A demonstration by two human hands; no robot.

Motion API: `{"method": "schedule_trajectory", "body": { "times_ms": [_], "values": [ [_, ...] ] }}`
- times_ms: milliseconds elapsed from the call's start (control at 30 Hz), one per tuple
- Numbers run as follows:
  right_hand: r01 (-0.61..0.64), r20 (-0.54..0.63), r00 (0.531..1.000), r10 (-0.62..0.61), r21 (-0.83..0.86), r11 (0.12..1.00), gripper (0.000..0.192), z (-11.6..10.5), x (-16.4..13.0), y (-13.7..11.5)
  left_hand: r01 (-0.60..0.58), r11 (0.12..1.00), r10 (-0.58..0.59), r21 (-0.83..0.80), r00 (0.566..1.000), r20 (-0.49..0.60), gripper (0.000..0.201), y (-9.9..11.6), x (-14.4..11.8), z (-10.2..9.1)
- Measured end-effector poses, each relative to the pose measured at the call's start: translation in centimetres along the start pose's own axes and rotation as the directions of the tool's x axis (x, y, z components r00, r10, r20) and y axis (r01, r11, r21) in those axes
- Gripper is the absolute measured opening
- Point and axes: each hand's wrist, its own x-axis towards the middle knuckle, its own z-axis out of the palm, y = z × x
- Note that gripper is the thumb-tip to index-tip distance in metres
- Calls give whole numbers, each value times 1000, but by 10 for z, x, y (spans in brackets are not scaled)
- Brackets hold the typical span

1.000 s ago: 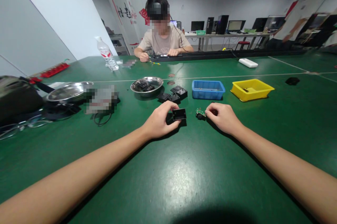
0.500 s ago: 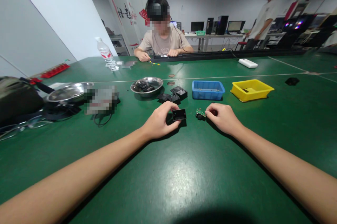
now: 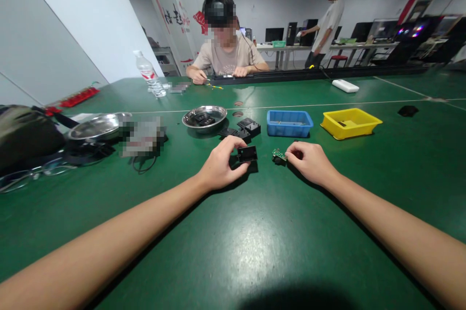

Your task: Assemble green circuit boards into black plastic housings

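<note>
We're looking at a few things we just can't make out. A blurred patch (image 3: 141,136) is covering whatever is lying left of the steel dish (image 3: 204,117), and a smaller blurred patch (image 3: 178,88) is sitting near the water bottle (image 3: 148,74). The bag (image 3: 25,133) is getting cut off by the left edge. The right hand (image 3: 309,162) is hiding part of the small green circuit board (image 3: 279,155), and the bits in the blue tray (image 3: 289,123) are too small to tell.

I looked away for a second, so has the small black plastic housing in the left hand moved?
Yes. The left hand has lifted the small black plastic housing slightly off the green table and tilted it.
</note>
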Motion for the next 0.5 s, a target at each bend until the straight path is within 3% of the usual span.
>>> {"method": "schedule_trajectory", "body": {
  "times_ms": [267,500],
  "values": [
    [3,7,1000,-3,0,1000,17,-2,0,-2,-8,1000,8,9,1000,-4,23,1,0,-1],
    [-21,-37,999,25,88,996,18,0,1,1,70,997,-69,-33,997,26,29,4,-2,-2]
  ]
}}
